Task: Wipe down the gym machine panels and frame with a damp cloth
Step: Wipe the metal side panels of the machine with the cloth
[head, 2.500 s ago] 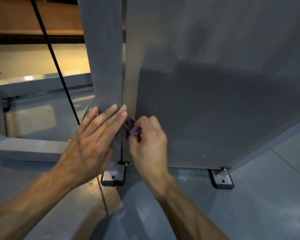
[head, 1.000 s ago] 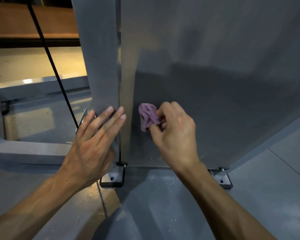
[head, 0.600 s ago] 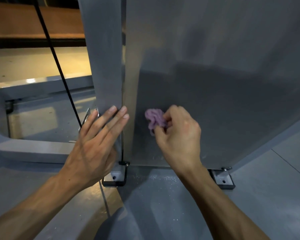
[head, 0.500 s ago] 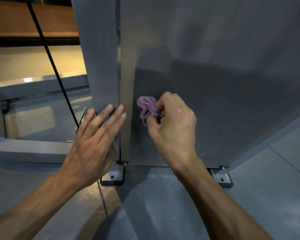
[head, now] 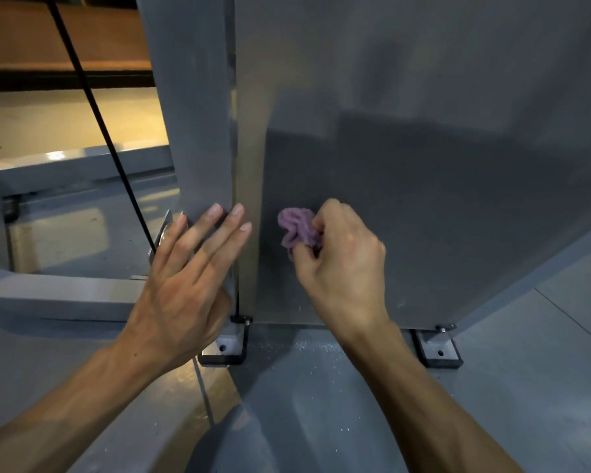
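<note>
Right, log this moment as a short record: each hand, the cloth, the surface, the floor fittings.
left hand: flat, fingers straight, resting on the grey upright
right hand: grips the bunched purple cloth
cloth: pressed on the grey panel, low, near its left edge
floor fittings: two brackets under the panel

Grey panel (head: 423, 165) is bare above and right of both hands (head: 342, 268); upright post (head: 191, 114) and black cable (head: 96, 107) crowd the left.
</note>
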The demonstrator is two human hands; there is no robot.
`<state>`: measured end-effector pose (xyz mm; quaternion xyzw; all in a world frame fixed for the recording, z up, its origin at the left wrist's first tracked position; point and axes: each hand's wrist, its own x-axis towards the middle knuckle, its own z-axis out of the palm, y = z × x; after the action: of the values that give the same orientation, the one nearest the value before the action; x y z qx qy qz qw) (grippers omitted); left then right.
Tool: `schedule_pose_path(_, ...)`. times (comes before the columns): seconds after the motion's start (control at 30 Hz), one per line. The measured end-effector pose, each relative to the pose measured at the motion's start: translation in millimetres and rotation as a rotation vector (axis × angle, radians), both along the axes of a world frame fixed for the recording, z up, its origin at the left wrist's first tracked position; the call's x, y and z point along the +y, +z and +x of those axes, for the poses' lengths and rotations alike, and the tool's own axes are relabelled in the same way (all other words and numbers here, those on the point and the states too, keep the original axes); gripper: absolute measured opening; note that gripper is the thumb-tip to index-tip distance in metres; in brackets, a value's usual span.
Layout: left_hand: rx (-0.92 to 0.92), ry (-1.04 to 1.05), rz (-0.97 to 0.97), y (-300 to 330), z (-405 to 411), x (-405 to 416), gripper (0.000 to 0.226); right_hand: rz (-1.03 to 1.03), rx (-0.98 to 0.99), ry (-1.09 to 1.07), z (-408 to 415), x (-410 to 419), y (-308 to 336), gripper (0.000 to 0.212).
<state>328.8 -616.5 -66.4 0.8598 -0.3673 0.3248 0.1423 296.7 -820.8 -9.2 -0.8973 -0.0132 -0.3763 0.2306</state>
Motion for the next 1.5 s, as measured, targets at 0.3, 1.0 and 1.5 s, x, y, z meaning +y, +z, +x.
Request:
schedule_pose_path(0.3, -0.03, 0.007, 0.0, -1.2, 1.2, -0.6, 0.072, -0.247, 0.087, 0.015, 0.7, -13.2, -23.5, 0.041)
schedule_pose_path(1.0, -0.007, 0.02, 0.053, 2.6, -5.8, 0.9, 0.07, -0.359, 0.013, -0.013, 2.0, -8.8, -12.0, 0.032)
schedule_pose_path(1.5, -0.032, 0.006, 0.072, -2.7, -4.5, 5.8, 0.07, -0.328, 0.109, -0.113, -19.5, -57.5, -26.6, 0.033)
